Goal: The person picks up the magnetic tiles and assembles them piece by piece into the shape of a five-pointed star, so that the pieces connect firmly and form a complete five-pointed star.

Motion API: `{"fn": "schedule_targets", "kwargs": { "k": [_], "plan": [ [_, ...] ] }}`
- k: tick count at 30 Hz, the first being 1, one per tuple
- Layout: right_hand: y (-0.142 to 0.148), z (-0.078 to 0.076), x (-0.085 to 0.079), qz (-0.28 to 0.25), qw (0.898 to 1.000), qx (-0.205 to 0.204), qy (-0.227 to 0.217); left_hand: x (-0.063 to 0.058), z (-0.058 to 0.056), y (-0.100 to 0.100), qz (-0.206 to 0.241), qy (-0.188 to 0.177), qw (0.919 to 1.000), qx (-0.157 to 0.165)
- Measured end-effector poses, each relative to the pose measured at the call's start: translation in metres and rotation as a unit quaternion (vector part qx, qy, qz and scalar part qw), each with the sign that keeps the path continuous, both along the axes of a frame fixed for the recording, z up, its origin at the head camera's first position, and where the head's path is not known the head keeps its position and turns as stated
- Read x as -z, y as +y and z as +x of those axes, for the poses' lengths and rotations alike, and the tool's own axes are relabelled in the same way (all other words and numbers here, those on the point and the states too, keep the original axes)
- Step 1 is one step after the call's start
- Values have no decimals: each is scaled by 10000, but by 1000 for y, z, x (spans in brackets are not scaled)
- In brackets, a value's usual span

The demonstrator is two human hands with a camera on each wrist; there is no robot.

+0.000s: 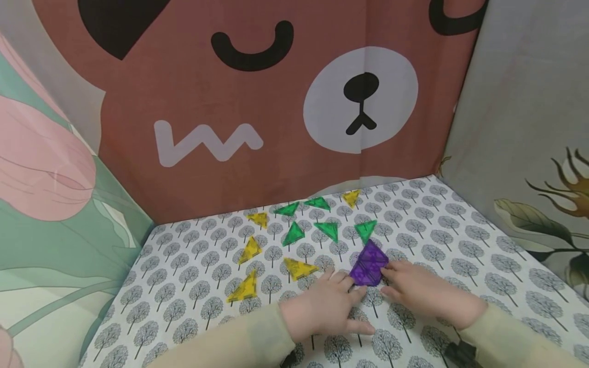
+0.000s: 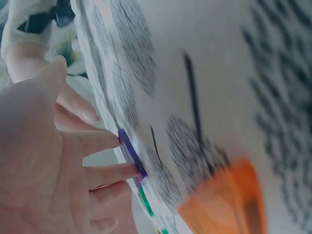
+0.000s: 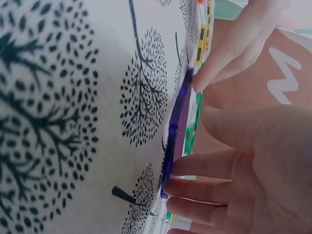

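Purple translucent triangular tiles (image 1: 369, 263) lie edge to edge on the tree-print cloth, forming one patch. My left hand (image 1: 329, 304) touches the patch's left and near edge with extended fingers. At the right edge, the fingertips of my right hand (image 1: 416, 291) rest against it, fingers fairly straight. From the right wrist view, the purple tiles (image 3: 178, 122) lie flat between both hands. A green triangular tile (image 1: 366, 231) sits just beyond the patch's far tip. In the left wrist view an orange tile (image 2: 226, 200) lies near the left hand; the head view does not show it.
Several more green tiles (image 1: 327, 231) and yellow tiles (image 1: 299, 268) are scattered to the left and back. White cloth (image 1: 193, 312) with tree prints covers the surface. A bear-print curtain (image 1: 276, 174) stands behind, with printed hangings (image 1: 506, 128) at both sides.
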State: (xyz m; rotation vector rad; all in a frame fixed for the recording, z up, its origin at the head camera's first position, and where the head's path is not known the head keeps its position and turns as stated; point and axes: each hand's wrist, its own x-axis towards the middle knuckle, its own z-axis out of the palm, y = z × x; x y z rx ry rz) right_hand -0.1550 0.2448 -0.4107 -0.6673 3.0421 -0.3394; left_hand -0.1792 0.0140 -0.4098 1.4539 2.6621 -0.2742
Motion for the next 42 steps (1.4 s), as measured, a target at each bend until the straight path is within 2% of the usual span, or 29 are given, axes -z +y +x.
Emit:
{"fn": "schedule_targets", "kwargs": {
  "k": [8,14,22,26,31,37,42],
  "plan": [
    [8,-3,1,35,9999,-46,119,-4,20,14,-75,-270,9983,504],
    [6,-5,1,22,9998,-124,153,-5,26,26,-160,-530,9960,698],
    [-2,-17,-3,47,9996,-263,2,1,24,45,-377,-526,9967,481],
    [-4,-25,-6,170,9993,-323,-122,6,21,53,-340,-489,9976,365],
    [-5,-33,-10,313,9984,-448,-164,11,13,65,-261,-494,9981,242],
    [-6,-42,-9,320,9984,-454,-146,16,2,78,-404,-657,9970,-34],
    [-4,-47,-7,300,9982,-519,-85,10,2,77,-504,-765,9957,-111]
  ]
}}
